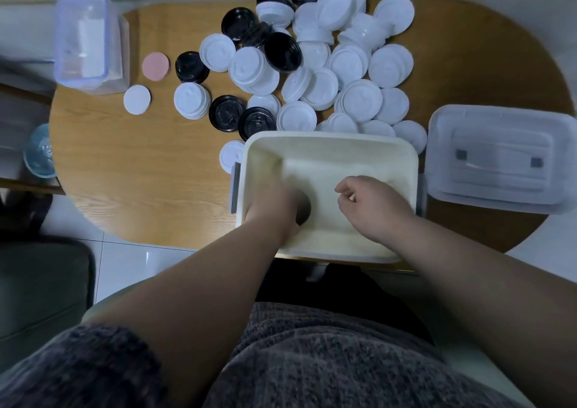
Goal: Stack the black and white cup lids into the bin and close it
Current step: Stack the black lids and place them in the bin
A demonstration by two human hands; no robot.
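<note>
Left hand (274,208): reaches down inside the cream rectangular plastic bin (327,139), at its left half and low near the floor. Its fingers are curled over a black round plastic cup lid (305,210), of which only a dark arc shows past the knuckles. The hand is motion-blurred, so the exact finger placement on the lid cannot be read. Right hand (371,208): over the right half of the same bin, knuckles up, with the fingers loosely curled, thumb and forefinger close together, and nothing seen between them. It is apart from the left hand and does not touch the black lid. The bin stands uncovered at the near edge of the oval wooden table (125,164), directly in front of the person. No other lids are visible on the exposed part of its floor. Beyond the bin's far rim lies a loose heap of white round plastic cup lids (359,95), some overlapping and some tilted, with black cup lids (229,112) mixed in toward the left and far side. Just right of the bin, the translucent rectangular plastic bin cover (499,158) lies flat on the table. At far left stands a clear plastic box (87,39), with a pink flat disc (156,66) and a white flat disc (136,99) near it.
</note>
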